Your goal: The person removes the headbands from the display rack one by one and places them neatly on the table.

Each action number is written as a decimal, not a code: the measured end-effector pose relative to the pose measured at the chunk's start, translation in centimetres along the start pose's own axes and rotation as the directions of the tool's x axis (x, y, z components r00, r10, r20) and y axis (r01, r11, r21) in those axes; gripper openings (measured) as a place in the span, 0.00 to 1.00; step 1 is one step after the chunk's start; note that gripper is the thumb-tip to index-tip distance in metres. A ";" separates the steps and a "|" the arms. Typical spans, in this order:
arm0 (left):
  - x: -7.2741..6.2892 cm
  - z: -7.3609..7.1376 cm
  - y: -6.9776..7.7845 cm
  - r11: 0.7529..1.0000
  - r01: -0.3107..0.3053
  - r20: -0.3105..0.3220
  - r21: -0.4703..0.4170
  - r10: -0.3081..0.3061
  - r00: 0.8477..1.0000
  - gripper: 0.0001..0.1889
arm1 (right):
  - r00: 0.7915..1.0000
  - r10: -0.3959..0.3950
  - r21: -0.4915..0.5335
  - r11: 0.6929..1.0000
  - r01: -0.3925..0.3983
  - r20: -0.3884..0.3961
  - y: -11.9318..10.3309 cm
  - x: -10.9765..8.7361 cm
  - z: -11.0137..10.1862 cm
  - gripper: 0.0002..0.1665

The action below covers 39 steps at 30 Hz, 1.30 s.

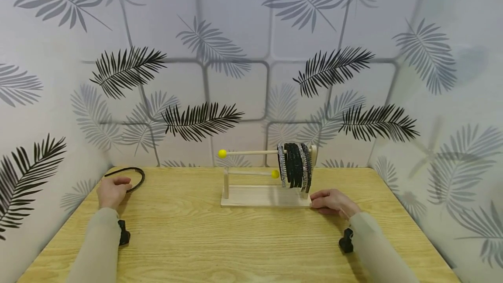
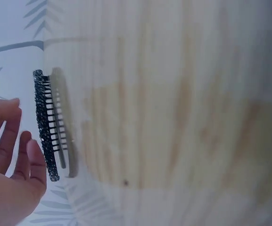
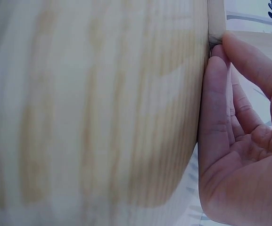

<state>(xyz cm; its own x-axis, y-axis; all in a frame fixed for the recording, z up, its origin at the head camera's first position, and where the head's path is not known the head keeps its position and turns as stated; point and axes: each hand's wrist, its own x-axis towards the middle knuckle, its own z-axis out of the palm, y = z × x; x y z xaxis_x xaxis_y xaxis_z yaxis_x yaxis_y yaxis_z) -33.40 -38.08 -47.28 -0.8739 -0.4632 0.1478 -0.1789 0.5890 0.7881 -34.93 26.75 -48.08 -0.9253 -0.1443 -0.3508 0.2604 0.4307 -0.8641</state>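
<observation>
Headbands [image 1: 294, 165], several, already hung on wooden rack [image 1: 255, 195], upper bar [image 1: 253, 152]; one loose headband [image 2: 43, 122], tabletop [image 1: 220, 239], rack's nine o'clock, apparently left to hang, left grip [image 1: 111, 192] relaxed beside it; right grip [image 1: 334, 200] pinching rack's four o'clock corner.

Room left of rack [image 1: 251, 196]; headbands [image 1: 295, 165] crowd upper rod [image 1: 251, 152].

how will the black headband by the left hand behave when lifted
The black toothed headband should be springy rather than floppy: it holds an open curve. Its slim band suggests little weight, and the bumpy outside probably resists slipping.
</observation>
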 end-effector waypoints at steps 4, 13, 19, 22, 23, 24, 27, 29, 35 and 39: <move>-0.1 0.2 0.6 0.999 -0.007 -0.026 -0.038 0.006 1.000 0.15 | 1.000 0.005 0.002 1.000 -0.005 -0.008 0.0 0.1 0.0 0.29; 0.2 0.5 1.4 0.996 -0.059 -0.011 -0.070 0.058 0.998 0.15 | 1.000 0.010 -0.007 1.000 -0.010 -0.014 -0.1 0.0 0.0 0.29; -0.1 1.3 2.4 0.989 -0.030 -0.011 -0.146 0.029 1.000 0.16 | 1.000 0.013 -0.005 1.000 -0.013 -0.011 -0.1 -0.1 0.0 0.29; -0.5 1.7 3.0 0.978 -0.032 -0.011 -0.207 0.030 0.999 0.16 | 1.000 0.004 -0.002 1.000 -0.004 -0.010 -0.1 -0.1 -0.1 0.29; -0.7 1.8 3.2 0.972 -0.033 -0.011 -0.233 0.031 0.999 0.16 | 1.000 0.002 -0.001 1.000 -0.002 -0.009 -0.1 -0.1 -0.1 0.28; -0.9 1.9 3.4 0.967 -0.029 -0.002 -0.254 0.029 1.000 0.16 | 1.000 0.000 0.002 1.000 0.000 -0.006 -0.1 -0.1 -0.1 0.28; -1.7 2.3 3.9 0.947 -0.004 0.042 -0.321 0.018 0.999 0.17 | 1.000 0.000 0.005 1.000 0.000 -0.001 -0.1 -0.2 0.0 0.27; -2.2 2.7 4.3 0.938 0.009 0.070 -0.345 0.016 0.997 0.18 | 1.000 0.003 0.006 1.000 -0.003 0.003 -0.1 -0.2 0.0 0.27; -3.5 4.0 5.8 0.925 -0.012 0.112 -0.379 0.059 0.992 0.20 | 1.000 0.000 0.010 1.000 0.000 -0.009 -0.1 -0.2 0.1 0.26; -4.2 4.7 6.8 0.914 -0.036 0.131 -0.405 0.097 0.987 0.20 | 1.000 0.000 0.008 1.000 0.000 -0.011 -0.1 -0.1 0.1 0.26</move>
<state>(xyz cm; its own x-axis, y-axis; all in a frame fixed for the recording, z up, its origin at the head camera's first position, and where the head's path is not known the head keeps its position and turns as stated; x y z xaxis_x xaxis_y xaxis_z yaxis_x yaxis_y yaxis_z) -33.07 -29.04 -45.38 -0.9388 -0.3128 0.1440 0.0512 0.2867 0.9566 -34.80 26.63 -47.95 -0.9283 -0.1343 -0.3468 0.2627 0.4231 -0.8671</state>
